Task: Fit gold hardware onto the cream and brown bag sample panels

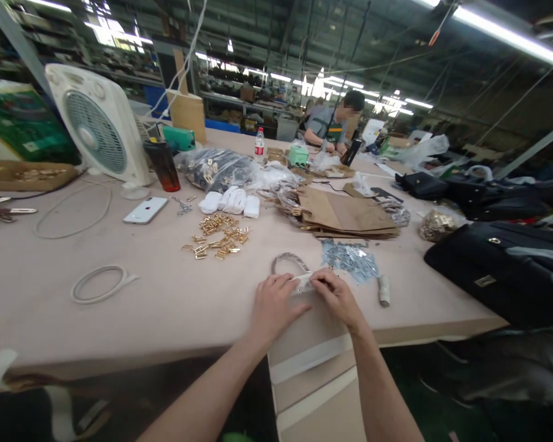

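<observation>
A beige panel with white strips (313,358) lies over the table's front edge and hangs down between my forearms. At its upper end is a small whitish piece (303,283), with a curved handle (289,256) in clear wrap just behind it. My left hand (276,305) rests on the left of this whitish piece, fingers stretched out and thumb spread away. At its right end my right hand (337,296) is closed in a pinch; what sits between the fingertips is hidden. A heap of small grey metal plates (351,259) lies just beyond my right hand.
Gold hardware (221,234) is piled left of centre, near a phone (146,210) and a tape roll (99,284). Brown paper bags (345,212) lie behind. A small roll (384,290) and black bags (498,264) are at right. A fan (99,126) stands left; a co-worker (334,126) sits opposite.
</observation>
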